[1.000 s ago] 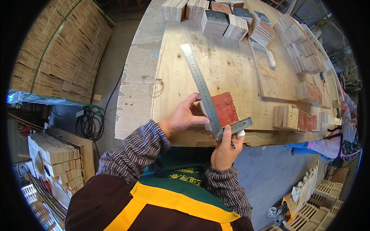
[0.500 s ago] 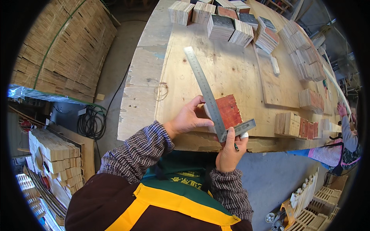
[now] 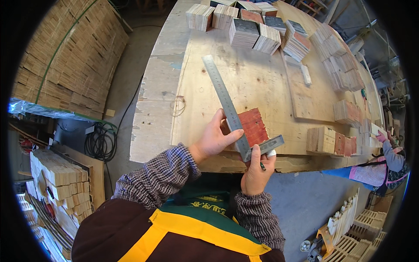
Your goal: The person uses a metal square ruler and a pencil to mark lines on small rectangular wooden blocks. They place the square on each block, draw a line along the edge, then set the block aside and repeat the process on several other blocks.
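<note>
A metal try square (image 3: 223, 88) lies across a plywood block (image 3: 255, 124) with a red face, at the near edge of the table. Its long ruled blade points away to the upper left, and its short thick stock (image 3: 269, 143) runs along the near side of the block. My left hand (image 3: 212, 140) is closed at the block's left side, thumb pressed on the blade, other fingers partly hidden. With my right hand (image 3: 257, 172) I grip the corner of the square, thumb on the stock. A small dark pen-like tip (image 3: 262, 166) shows between those fingers, and one fingertip has a white wrap.
Several plywood blocks (image 3: 244, 32) stand at the table's far side, more along the right. A thin board (image 3: 312, 98) with a small wood strip (image 3: 306, 74) lies right of centre. Another person (image 3: 377, 163) works at the far right. Stacked wood (image 3: 59, 168) and coiled cable (image 3: 101, 142) are on the left.
My left thumb has moved from beside the blade onto it. The square still lies across the block in my right hand. The whole view has shifted slightly; the other person's hand has moved.
</note>
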### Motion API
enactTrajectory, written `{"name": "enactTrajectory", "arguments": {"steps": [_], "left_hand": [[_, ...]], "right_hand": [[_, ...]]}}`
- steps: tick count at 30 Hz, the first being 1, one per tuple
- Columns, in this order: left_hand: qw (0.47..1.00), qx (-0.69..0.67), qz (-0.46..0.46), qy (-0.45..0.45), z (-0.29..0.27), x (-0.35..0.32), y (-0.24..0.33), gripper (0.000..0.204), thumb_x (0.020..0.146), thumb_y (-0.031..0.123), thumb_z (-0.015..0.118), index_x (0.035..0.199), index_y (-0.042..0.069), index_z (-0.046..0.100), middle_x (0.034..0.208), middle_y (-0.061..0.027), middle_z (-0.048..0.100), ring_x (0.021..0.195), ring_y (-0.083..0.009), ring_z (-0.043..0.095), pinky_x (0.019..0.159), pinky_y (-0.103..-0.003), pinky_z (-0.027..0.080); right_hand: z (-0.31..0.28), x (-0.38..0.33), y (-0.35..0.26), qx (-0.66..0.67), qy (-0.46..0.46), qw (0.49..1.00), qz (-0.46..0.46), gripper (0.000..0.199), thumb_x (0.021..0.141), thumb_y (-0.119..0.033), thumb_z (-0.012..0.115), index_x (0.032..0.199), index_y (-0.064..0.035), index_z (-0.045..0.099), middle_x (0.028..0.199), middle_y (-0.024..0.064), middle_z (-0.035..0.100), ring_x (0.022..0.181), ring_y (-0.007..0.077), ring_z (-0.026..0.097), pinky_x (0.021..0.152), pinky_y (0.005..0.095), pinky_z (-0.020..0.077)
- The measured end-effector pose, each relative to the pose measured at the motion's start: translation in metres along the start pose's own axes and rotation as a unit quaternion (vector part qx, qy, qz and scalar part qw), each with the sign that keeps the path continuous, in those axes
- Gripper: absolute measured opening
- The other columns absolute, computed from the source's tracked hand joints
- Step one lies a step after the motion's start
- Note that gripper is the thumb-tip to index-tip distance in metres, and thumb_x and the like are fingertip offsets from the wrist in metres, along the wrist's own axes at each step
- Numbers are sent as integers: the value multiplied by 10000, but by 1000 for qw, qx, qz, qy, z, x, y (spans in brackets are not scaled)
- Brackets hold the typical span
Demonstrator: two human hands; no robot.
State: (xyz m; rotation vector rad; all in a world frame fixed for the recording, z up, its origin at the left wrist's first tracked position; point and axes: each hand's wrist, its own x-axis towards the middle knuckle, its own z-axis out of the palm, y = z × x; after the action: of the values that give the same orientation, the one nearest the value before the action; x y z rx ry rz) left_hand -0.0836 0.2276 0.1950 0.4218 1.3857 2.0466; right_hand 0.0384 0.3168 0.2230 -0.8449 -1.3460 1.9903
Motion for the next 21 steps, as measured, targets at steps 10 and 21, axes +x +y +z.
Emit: {"name": "enactTrajectory", "arguments": {"steps": [10,21], "left_hand": [[997,-69,19,4,6,-1,-8,493,884,73,676,1268,20,371,1187,-90,533,1094,-157,567,968,-332,478],[997,-64,40,12,6,0,-12,497,870,105,708,1242,2,395,1180,-86,530,1085,-145,557,958,-331,483]], "right_hand": [[-36,-5,-52,-36,75,988,-133,244,1023,-117,467,1221,17,514,1047,138,662,711,101,568,621,234,486],[-9,14,-63,-154,-132,979,-28,309,1057,-203,371,1184,29,529,879,135,684,573,113,573,504,218,460]]}}
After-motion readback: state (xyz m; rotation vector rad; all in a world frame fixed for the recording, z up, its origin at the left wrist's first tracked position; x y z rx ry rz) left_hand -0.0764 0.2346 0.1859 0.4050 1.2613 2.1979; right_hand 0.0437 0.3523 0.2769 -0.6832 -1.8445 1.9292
